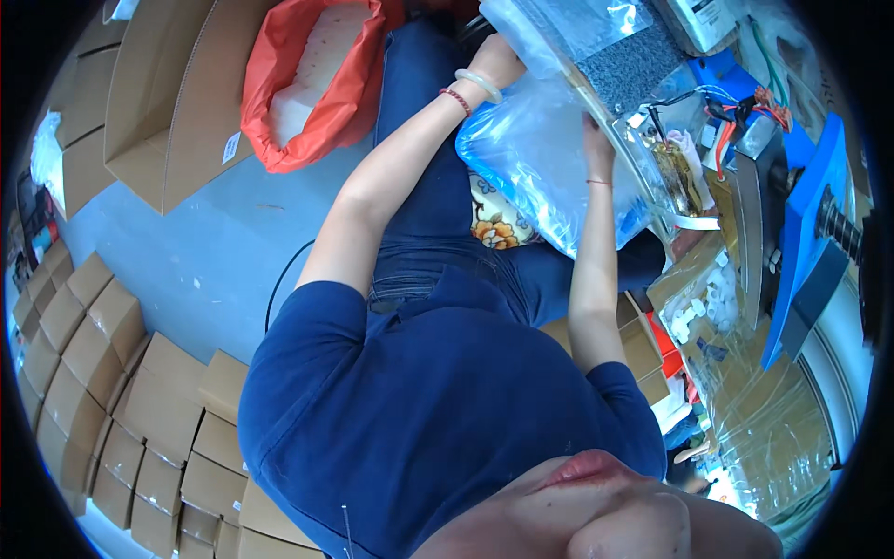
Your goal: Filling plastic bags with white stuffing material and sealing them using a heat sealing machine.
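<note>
A large clear plastic bag [531, 130] lies across my lap, its shiny folds catching blue light. At the bag's upper left corner, beside the table edge, is my left hand [496, 61], a pale bangle and a red beaded bracelet on its wrist. Its fingers bend away and are hidden. My right hand [598, 154] is at the bag's right side, just under the table edge, with a thin red string on the wrist. Its fingertips disappear against the bag and the edge, so its grip does not show. More clear plastic [531, 37] overhangs the table above my left hand.
An orange-red sack [321, 144] with white contents and an open cardboard box [140, 130] stand at left. Stacked cartons [158, 401] fill the lower left. Wires [764, 112], a blue-framed device [805, 242] and small white parts [703, 303] crowd the right.
</note>
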Motion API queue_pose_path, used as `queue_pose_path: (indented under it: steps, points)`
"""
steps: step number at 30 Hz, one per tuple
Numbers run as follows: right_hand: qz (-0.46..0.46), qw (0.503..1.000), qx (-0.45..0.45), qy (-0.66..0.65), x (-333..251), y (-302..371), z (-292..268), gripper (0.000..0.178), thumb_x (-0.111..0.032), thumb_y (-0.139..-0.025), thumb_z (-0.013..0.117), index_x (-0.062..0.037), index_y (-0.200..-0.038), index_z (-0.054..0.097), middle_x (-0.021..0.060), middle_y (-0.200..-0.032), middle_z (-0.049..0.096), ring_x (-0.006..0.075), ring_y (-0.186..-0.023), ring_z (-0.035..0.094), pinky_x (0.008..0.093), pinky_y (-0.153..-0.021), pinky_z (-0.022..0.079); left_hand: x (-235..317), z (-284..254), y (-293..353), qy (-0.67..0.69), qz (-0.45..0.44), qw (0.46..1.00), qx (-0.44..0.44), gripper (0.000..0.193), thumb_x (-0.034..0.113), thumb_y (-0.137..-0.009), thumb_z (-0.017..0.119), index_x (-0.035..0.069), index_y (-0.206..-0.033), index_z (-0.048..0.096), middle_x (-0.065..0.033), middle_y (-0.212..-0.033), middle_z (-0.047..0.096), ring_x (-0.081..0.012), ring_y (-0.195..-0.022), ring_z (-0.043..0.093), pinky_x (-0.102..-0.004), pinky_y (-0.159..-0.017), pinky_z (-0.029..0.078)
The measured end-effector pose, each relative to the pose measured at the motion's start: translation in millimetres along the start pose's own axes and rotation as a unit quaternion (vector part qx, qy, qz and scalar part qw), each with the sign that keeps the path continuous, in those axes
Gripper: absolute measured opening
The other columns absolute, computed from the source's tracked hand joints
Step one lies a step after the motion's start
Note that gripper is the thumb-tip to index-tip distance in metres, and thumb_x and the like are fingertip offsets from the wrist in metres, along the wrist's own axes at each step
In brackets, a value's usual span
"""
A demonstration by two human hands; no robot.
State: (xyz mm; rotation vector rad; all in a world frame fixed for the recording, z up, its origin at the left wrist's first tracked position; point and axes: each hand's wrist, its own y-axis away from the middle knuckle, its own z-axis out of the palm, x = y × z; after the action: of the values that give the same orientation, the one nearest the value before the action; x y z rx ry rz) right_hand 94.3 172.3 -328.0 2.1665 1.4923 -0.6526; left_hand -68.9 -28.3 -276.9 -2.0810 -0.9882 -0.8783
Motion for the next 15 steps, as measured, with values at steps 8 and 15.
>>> queue_pose_path:
  steps: [8, 15]
  points:
    - [-0.079, 0.992, -0.07, 0.066, -6, -7, 5, 0.033, -0.026, -0.089, 0.06, -0.0067, -0.113, 0.07, 0.0159, -0.108, 0.071, 0.0306, -0.099, 0.067, 0.0401, -0.091, 0.049, 53, 39, -37, -0.047, 0.007, 0.99, -0.133, 0.018, 0.014, -0.083, 0.065, 0.007, -0.099, 0.069, -0.0126, -0.101, 0.069, -0.0295, -0.098, 0.064, -0.0403, -0.089, 0.049]
    - [0.31, 0.848, -0.333, -0.272, 2, 11, -93, 0.052, -0.039, -0.092, 0.058, -0.0032, -0.129, 0.057, 0.0173, -0.12, 0.064, 0.0339, -0.113, 0.061, 0.0446, -0.097, 0.049, 24, 12, -22, -0.114, -0.014, 0.987, -0.112, 0.021, 0.017, -0.083, 0.066, 0.01, -0.102, 0.07, -0.01, -0.105, 0.069, -0.028, -0.101, 0.063, -0.0401, -0.092, 0.048]
